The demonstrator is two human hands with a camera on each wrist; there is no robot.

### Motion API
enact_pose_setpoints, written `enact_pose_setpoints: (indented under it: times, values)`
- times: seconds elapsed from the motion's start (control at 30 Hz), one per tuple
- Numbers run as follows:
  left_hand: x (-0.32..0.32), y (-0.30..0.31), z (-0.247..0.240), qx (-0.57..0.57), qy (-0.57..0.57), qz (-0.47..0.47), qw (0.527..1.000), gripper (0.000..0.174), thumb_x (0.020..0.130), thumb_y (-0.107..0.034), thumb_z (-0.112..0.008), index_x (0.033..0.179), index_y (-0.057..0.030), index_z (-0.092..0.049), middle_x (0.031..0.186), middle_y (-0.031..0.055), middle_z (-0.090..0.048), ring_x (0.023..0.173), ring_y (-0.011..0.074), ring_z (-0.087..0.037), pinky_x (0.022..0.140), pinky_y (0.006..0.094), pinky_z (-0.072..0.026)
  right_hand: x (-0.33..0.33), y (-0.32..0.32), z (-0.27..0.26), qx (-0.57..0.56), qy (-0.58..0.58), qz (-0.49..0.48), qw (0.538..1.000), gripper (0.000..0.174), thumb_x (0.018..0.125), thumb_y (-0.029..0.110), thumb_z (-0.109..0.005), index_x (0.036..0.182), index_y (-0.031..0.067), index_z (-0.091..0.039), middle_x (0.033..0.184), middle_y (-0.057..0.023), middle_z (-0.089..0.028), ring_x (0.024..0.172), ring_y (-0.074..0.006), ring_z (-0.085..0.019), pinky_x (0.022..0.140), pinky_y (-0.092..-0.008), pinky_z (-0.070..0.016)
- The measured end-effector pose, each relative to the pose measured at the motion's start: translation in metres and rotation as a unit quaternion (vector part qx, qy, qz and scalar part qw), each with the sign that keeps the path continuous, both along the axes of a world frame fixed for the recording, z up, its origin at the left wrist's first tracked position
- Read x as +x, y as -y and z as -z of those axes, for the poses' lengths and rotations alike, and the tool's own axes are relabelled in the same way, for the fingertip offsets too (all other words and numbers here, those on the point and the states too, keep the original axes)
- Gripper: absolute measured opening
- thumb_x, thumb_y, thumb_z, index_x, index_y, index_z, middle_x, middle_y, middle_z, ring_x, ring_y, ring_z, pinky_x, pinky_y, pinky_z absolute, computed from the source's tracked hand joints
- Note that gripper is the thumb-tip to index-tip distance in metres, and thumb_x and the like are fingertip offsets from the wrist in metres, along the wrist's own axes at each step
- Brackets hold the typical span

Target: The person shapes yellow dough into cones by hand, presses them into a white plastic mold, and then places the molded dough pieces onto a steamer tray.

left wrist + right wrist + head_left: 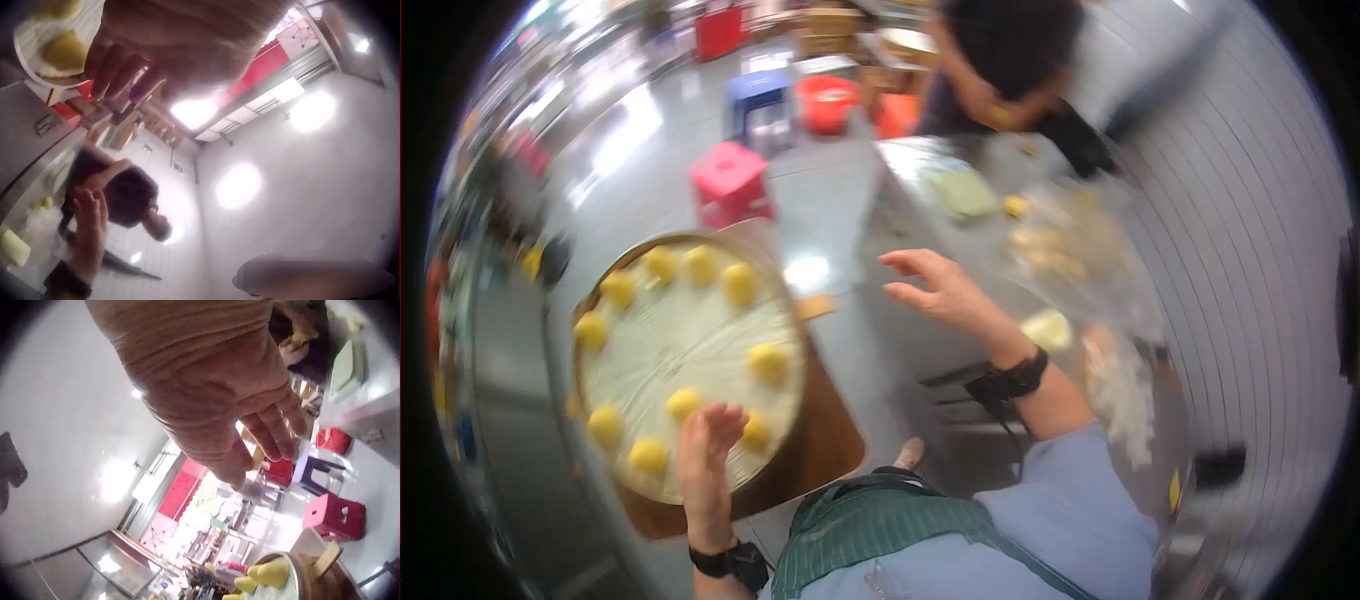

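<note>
My left hand [708, 460] hovers over the near edge of a round steamer tray [660, 340] lined with pale cloth. Several yellow dough buns [767, 363] sit around the lining, mostly near the rim. In the left wrist view the fingers of that hand [175, 50] hang loosely bent with nothing seen in them. My right hand [940, 290] is up in the air between the steamer and the metal table, thumb apart from the fingers. Its palm [206, 387] shows bare in the right wrist view, holding nothing.
The steamer rests on a brown board [830, 440]. On the metal table [900, 160] to the right lie a plastic bag of yellowish pieces [1060, 250], a pale green block [962, 192] and a pale yellow piece [1048, 330]. A pink stool [728, 180] stands beyond. Another person [1010, 60] is across the table.
</note>
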State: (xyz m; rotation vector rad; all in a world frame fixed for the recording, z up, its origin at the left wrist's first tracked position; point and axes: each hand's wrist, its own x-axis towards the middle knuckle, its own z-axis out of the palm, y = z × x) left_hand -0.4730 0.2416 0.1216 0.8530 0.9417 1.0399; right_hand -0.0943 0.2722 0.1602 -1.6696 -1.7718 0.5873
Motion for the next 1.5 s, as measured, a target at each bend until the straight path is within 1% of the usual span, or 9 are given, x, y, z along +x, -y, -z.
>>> enact_pose_setpoints:
  times: [0.3,0.4,0.57,0.73,0.93,0.97,1.03,1.33,1.5]
  values:
    - [0.231,0.051,0.023,-0.046,-0.134,0.315,0.939,0.032,0.099,-0.029,-0.053,0.115,-0.0016,-0.060,0.104,0.0096,-0.067,0.098,0.0206,-0.064,0.086,0.0307,-0.0485,0.206,0.258,0.042,0.044,-0.199,0.448,0.870,0.030,0.092,0.020,-0.062,0.116,0.0033,-0.064,0.099,-0.0102,-0.070,0.092,-0.0195,-0.067,0.081,-0.0317,-0.0523]
    - [0.304,0.054,0.061,-0.014,-0.178,0.410,0.894,0.034,0.099,-0.031,-0.054,0.115,-0.0019,-0.061,0.105,0.0085,-0.066,0.100,0.0190,-0.064,0.085,0.0298,-0.0479,0.257,0.311,0.106,-0.036,-0.142,0.469,0.871,0.031,0.091,0.020,-0.061,0.117,0.0034,-0.064,0.100,-0.0118,-0.070,0.091,-0.0208,-0.067,0.080,-0.0309,-0.0521]
    - [0.410,0.054,0.101,0.136,-0.244,0.394,0.876,0.033,0.095,-0.025,-0.059,0.119,-0.0029,-0.060,0.108,0.0124,-0.066,0.102,0.0229,-0.062,0.089,0.0339,-0.0474,0.289,0.288,0.152,-0.032,-0.184,0.446,0.875,0.037,0.091,0.023,-0.058,0.120,-0.0001,-0.061,0.100,-0.0164,-0.069,0.089,-0.0218,-0.069,0.076,-0.0325,-0.0529]
    - [0.478,0.018,0.104,0.275,-0.291,0.372,0.837,0.040,0.093,-0.019,-0.059,0.130,-0.0085,-0.053,0.117,0.0171,-0.062,0.107,0.0271,-0.061,0.089,0.0370,-0.0489,0.321,0.231,0.150,-0.216,-0.328,0.492,0.777,0.058,0.091,0.008,-0.048,0.145,-0.0054,-0.031,0.107,-0.0183,-0.062,0.083,-0.0211,-0.067,0.069,-0.0288,-0.0571]
    - [0.527,-0.033,0.116,0.351,-0.318,0.409,0.780,0.050,0.090,-0.017,-0.059,0.139,-0.0136,-0.047,0.122,0.0209,-0.058,0.106,0.0325,-0.060,0.090,0.0390,-0.0488,0.359,0.183,0.160,-0.172,-0.444,0.579,0.662,0.058,0.086,0.003,-0.046,0.143,-0.0021,-0.035,0.119,-0.0239,-0.057,0.085,-0.0302,-0.068,0.070,-0.0345,-0.0570]
    - [0.533,-0.038,0.119,0.374,-0.334,0.409,0.762,0.051,0.090,-0.017,-0.059,0.139,-0.0141,-0.047,0.121,0.0216,-0.057,0.105,0.0337,-0.060,0.090,0.0396,-0.0485,0.373,0.176,0.175,-0.172,-0.438,0.582,0.663,0.058,0.086,0.003,-0.046,0.143,-0.0021,-0.035,0.119,-0.0239,-0.057,0.085,-0.0302,-0.068,0.070,-0.0345,-0.0570]
    - [0.541,-0.048,0.125,0.345,-0.330,0.425,0.769,0.052,0.089,-0.016,-0.059,0.140,-0.0143,-0.047,0.124,0.0224,-0.055,0.104,0.0343,-0.060,0.091,0.0405,-0.0479,0.396,0.163,0.200,-0.162,0.083,0.557,0.810,0.051,0.084,0.004,-0.050,0.134,-0.0015,-0.046,0.122,-0.0255,-0.057,0.093,-0.0392,-0.065,0.081,-0.0430,-0.0541]
    - [0.531,-0.013,0.091,0.306,-0.224,0.405,0.832,0.054,0.090,-0.017,-0.062,0.140,-0.0089,-0.043,0.125,0.0205,-0.057,0.113,0.0316,-0.058,0.094,0.0424,-0.0469,0.437,0.123,0.189,-0.073,-0.017,0.549,0.832,0.060,0.078,0.025,-0.072,0.128,0.0011,-0.049,0.117,-0.0224,-0.061,0.108,-0.0399,-0.058,0.092,-0.0458,-0.0463]
    - [0.521,0.026,0.076,0.365,-0.152,0.581,0.712,0.051,0.090,-0.012,-0.061,0.137,-0.0074,-0.044,0.124,0.0175,-0.056,0.116,0.0350,-0.055,0.101,0.0404,-0.0419,0.397,0.145,0.182,-0.040,0.068,0.546,0.834,0.059,0.075,0.026,-0.075,0.125,0.0038,-0.053,0.115,-0.0230,-0.062,0.105,-0.0402,-0.059,0.091,-0.0445,-0.0474]
